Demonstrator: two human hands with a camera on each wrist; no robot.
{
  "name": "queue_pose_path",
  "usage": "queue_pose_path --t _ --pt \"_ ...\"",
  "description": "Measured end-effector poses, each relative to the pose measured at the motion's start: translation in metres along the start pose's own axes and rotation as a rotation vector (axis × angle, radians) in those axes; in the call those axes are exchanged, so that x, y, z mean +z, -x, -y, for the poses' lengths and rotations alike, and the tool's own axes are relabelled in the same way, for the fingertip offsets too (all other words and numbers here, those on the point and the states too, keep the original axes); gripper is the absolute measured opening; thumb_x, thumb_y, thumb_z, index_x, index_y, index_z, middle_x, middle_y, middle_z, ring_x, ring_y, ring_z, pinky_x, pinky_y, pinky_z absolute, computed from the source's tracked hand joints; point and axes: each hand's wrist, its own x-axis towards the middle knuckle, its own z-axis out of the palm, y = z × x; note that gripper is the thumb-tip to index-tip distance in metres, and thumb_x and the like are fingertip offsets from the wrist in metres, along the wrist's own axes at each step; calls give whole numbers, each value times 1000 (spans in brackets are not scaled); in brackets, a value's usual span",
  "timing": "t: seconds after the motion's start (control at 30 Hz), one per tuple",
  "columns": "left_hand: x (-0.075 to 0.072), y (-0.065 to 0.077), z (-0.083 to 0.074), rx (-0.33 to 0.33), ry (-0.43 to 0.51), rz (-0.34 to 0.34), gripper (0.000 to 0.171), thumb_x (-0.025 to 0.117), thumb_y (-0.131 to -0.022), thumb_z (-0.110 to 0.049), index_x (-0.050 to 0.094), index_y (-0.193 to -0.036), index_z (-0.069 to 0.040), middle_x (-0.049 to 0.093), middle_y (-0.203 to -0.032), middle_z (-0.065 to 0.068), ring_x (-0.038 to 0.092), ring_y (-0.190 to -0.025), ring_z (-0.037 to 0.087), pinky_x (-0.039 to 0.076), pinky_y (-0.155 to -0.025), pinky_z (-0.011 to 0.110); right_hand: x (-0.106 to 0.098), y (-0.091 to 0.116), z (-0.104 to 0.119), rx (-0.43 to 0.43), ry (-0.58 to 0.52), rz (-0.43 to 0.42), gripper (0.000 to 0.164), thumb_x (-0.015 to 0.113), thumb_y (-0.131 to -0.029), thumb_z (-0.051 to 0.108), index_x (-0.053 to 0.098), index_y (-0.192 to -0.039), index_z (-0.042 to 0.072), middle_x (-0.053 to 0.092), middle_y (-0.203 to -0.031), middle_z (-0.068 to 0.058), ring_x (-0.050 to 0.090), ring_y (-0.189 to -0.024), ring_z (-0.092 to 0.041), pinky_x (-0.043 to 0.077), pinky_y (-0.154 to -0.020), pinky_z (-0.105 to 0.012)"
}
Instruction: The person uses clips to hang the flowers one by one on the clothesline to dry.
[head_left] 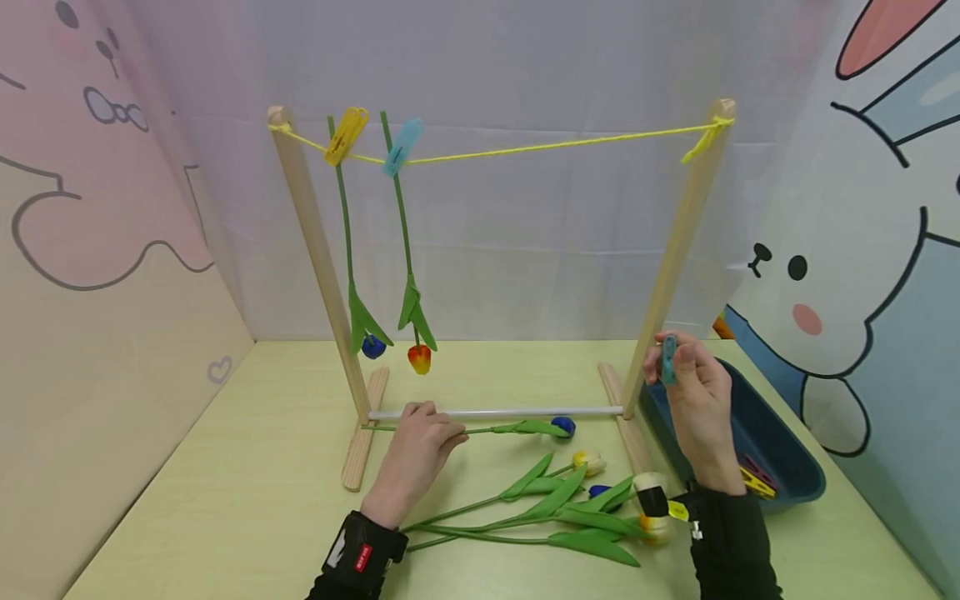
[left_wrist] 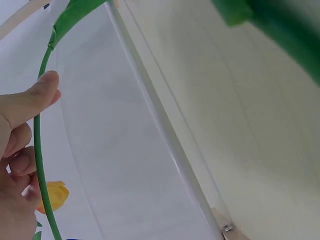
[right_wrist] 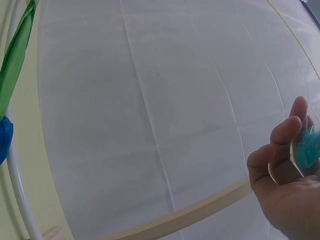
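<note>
Blue tulip [head_left: 525, 427] w/ slim green stem & long green leaves, held approx. level on near side of white rod [head_left: 517, 413], bloom to right; L hand [head_left: 422, 446] pinches stem. R hand [head_left: 699, 392], well apart at right, grips teal clothespin [head_left: 669, 360].

My head camera looks forward and down over the worktop [head_left: 225, 467], far enough back to fit the whole wooden frame [head_left: 317, 250] and both my left hand [head_left: 420, 450] and right hand [head_left: 701, 392]. The left wrist camera sits close in, my hand entering from its left edge; it faces past the flower stem [left_wrist: 38, 145] to the pale backdrop [head_left: 525, 250], tilted so the white rod [head_left: 525, 412] slants. The right wrist camera is rolled nearly sideways, my hand and the clothespin [right_wrist: 308, 151] at its right edge, backdrop filling the middle. All three views share the rod; the head and right wrist views share the clothespin.
</note>
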Motion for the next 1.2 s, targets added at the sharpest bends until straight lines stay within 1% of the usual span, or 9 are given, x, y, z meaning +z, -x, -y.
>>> queue_pose_path --t 0.1,0.23,0.3,0.5,0.63,0.77,0.9,1.03,1.2 --pt "0 0 0 32 -95 -24 8 84 -79 -25 77 -77 -22 71 -68 -11 41 -68 12 40 -84 35 1 0 1 17 15 -18 28 40 -108 22 64 -115 9 67 -87 1 60 -80 -11 51 -70 -17" --pt "-1 1 2 45 -185 -49 10 85 -78 -30 76 -76 -25 70 -64 -11 35 -67 13 37 -85 37 1 0 1 22 14 -19 28 41 -108 22 64 -115 9 67 -87 0 59 -79 -12 51 -70 -18" --pt "-1 1 2 44 -203 -64 12 85 -78 -31 75 -75 -25 68 -61 -11 34 -66 14 36 -85 36 0 0 1 21 9 -14 28 41 -108 23 64 -115 9 67 -87 0 59 -78 -12 51 -70 -18" --pt "0 0 4 18 -161 -142 12 86 -77 -30 77 -77 -23 61 -54 -9 38 -60 13 37 -76 31 -1 0 0 17 -1 -1 28 40 -108 20 63 -117 8 67 -87 0 59 -80 -12 50 -70 -18" --pt "0 -1 5 0 -130 -177 12 88 -75 -25 80 -82 -19 68 -60 -7 47 -56 13 37 -66 28 0 0 0 12 -15 13 28 40 -108 19 63 -117 6 67 -88 -1 59 -81 -12 50 -71 -19" --pt "0 0 4 -57 -46 -166 15 85 -78 -20 81 -90 -12 74 -70 -1 58 -58 13 41 -58 23 -1 0 0 -15 -68 54 29 39 -108 14 62 -120 1 67 -91 -3 59 -83 -14 50 -73 -21" --pt "1 0 5 -123 130 -173 15 82 -82 -14 80 -95 -6 73 -71 2 59 -58 10 43 -53 17 -1 0 -1 -16 -67 55 30 38 -109 13 61 -121 -1 68 -91 -3 59 -83 -14 50 -73 -22" --pt "0 -2 6 -162 296 -227 11 79 -85 -8 79 -95 -4 72 -69 1 59 -57 6 41 -51 13 -1 0 -1 -12 -53 48 30 38 -109 14 60 -120 -3 67 -91 -3 58 -83 -14 50 -73 -21" --pt "-1 -4 6 -213 421 -313 11 78 -85 -6 79 -95 -2 75 -71 5 62 -57 8 43 -53 13 -1 -1 -1 -20 -69 59 31 37 -109 13 60 -121 -5 67 -91 -3 59 -83 -14 50 -73 -21"
